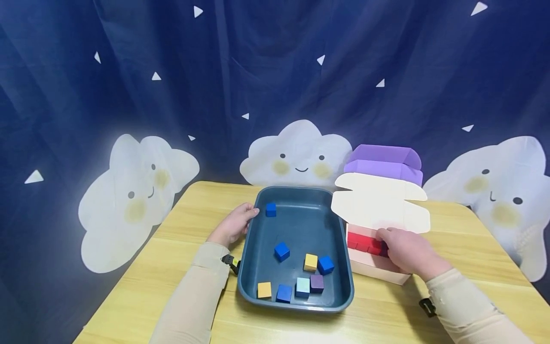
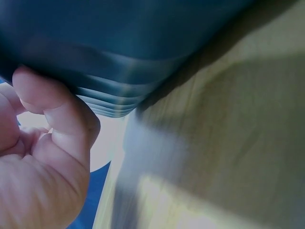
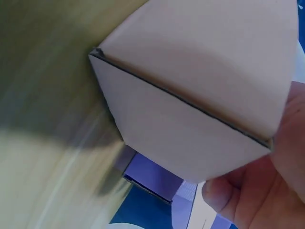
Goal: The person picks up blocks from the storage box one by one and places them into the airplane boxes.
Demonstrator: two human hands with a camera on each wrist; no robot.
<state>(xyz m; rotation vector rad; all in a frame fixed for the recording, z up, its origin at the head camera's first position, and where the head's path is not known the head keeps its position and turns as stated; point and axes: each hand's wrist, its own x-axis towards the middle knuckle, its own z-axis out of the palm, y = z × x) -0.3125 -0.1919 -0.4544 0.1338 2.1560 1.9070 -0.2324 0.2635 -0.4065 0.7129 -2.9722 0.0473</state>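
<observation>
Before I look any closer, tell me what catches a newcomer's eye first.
Likely the smiling white clouds on the dark blue curtain behind the table. Next comes the dark teal tray of scattered cubes, with the left hand gripping its left edge. To the tray's right, red blocks stand out in the pale open box, by the right hand.

Rectangular dark teal tray (image 1: 301, 224), round-cornered, lying flat, gripped at the left rim by the left hand (image 1: 234, 224). Inside, loosely scattered, mostly toward the near end: four blue cubes (image 1: 282, 252), two yellow cubes (image 1: 311, 262), one pale-topped cube (image 1: 302, 286), one purple cube (image 1: 316, 284). Just beside on the right: open-lidded cream box (image 1: 374, 272), holding a row of red blocks (image 1: 358, 242), reached into by the right hand (image 1: 408, 251).
</observation>
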